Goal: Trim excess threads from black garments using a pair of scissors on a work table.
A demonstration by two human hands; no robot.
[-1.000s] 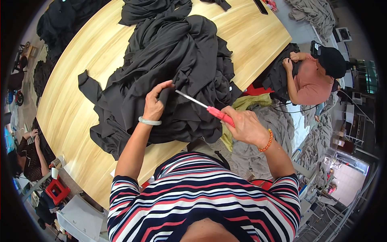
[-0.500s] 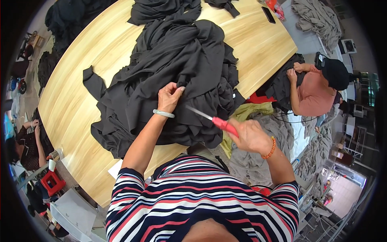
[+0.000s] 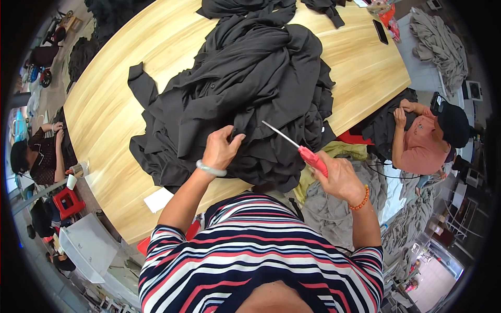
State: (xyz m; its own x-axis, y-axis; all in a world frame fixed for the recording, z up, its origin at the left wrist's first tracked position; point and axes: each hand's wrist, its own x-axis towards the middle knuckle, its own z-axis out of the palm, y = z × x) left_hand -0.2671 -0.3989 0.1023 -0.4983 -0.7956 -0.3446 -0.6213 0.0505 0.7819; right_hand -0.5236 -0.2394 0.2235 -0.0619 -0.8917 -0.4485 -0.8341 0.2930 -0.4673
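A heap of dark grey garments [image 3: 245, 78] covers the middle of the wooden table [image 3: 104, 104], with small buttons on some of its folds. At the near side of the heap, my left hand [image 3: 220, 148] has its thumb and fingers apart, the tips close to a fold; nothing shows between them. In my right hand [image 3: 342, 177] is a red-handled tool [image 3: 313, 159] with a thin, straight metal shaft, its exact kind unclear. The shaft slants up and left over the garments, its tip free in the air right of my left hand.
On the table are a black phone [image 3: 380, 32] and a white paper [image 3: 158, 200]. Grey cloth [image 3: 339, 193] is piled beside its right edge. One person [image 3: 428, 135] works at the right, another [image 3: 44, 156] at the left near a red stool [image 3: 68, 202].
My left hand has moved off the fold it pinched, and its fingers have parted. The tool's tip is slightly farther right. The whole view has shifted, so the table sits farther right.
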